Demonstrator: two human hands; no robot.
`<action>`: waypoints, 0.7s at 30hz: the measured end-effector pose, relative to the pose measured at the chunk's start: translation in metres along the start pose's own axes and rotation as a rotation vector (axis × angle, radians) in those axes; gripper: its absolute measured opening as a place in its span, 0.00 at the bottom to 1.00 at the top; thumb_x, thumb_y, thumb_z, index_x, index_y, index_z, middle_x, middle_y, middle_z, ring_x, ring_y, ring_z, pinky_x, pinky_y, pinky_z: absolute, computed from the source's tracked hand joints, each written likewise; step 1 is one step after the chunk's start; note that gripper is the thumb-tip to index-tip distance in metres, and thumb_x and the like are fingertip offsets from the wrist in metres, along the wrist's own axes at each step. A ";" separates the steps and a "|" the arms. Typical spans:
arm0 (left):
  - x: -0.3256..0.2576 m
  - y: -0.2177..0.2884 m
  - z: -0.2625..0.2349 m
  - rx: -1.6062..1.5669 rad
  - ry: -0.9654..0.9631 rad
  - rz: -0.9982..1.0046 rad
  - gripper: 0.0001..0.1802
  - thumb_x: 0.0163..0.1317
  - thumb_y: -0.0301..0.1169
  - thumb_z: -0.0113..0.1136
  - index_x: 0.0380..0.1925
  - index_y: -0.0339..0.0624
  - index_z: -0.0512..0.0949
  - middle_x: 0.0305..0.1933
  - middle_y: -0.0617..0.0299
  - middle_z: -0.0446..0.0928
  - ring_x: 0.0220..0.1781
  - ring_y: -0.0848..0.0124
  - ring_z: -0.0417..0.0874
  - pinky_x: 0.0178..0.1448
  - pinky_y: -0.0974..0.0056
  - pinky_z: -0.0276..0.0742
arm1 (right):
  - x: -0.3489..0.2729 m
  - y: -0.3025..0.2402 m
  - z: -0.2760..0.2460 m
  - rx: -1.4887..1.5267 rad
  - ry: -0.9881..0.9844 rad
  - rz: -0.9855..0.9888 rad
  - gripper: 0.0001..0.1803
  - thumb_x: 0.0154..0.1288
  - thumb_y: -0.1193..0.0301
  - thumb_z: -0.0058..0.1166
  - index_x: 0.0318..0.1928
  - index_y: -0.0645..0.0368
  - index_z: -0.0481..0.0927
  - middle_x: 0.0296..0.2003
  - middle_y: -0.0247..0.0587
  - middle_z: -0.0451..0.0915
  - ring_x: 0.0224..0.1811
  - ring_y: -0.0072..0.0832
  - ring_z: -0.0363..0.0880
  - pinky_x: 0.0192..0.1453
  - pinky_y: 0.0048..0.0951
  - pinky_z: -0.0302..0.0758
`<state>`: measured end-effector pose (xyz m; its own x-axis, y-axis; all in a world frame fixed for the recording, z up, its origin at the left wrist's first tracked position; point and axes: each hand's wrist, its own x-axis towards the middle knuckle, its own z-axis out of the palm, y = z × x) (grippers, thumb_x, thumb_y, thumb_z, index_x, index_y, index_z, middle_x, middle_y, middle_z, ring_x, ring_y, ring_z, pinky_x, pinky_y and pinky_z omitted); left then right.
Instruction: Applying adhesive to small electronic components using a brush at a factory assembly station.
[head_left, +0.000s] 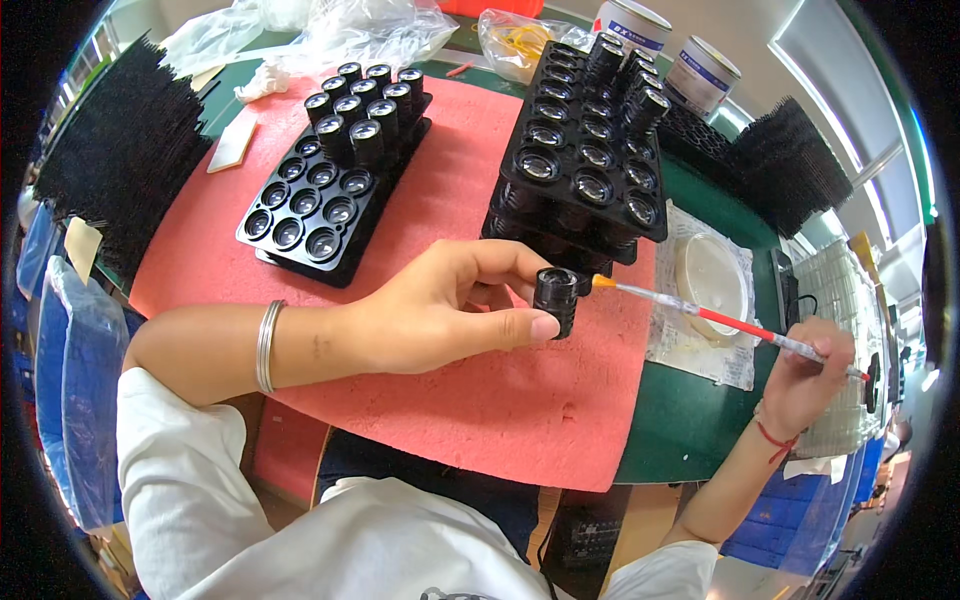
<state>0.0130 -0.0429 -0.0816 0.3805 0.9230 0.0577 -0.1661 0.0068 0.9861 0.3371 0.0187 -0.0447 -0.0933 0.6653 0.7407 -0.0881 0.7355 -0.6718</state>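
Black lens barrel (pixel 557 295) sits between left thumb (pixel 512 328) and, apparently, forefinger (pixel 508 258).

A pink foam mat (pixel 470 420), matt and finely pitted, lies on the smooth green table (pixel 680 430). Toward the mat's far edge, the left tray (pixel 305 220) is glossy black plastic; at the mat's far right corner, the right tray (pixel 565 173) shares that finish. The lens barrel (pixel 556 292) is black and ridged, its top glassy. The brush (pixel 735 324) has a slick red handle (its bristles look soft). By the table's far edge, a clear plastic bag (pixel 512 42) looks thin and crinkled.
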 end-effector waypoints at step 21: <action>0.001 -0.004 0.001 0.119 0.084 0.048 0.16 0.48 0.35 0.66 0.29 0.41 0.69 0.28 0.70 0.69 0.27 0.83 0.67 0.31 0.77 0.64 | -0.006 -0.005 0.013 -0.050 -0.095 -0.047 0.20 0.65 0.56 0.39 0.24 0.59 0.67 0.18 0.36 0.65 0.15 0.22 0.61 0.17 0.20 0.58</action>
<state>0.0152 -0.0422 -0.0856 0.2963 0.9501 0.0974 -0.0715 -0.0796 0.9943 0.3256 0.0094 -0.0454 -0.1840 0.6166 0.7655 -0.0450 0.7727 -0.6332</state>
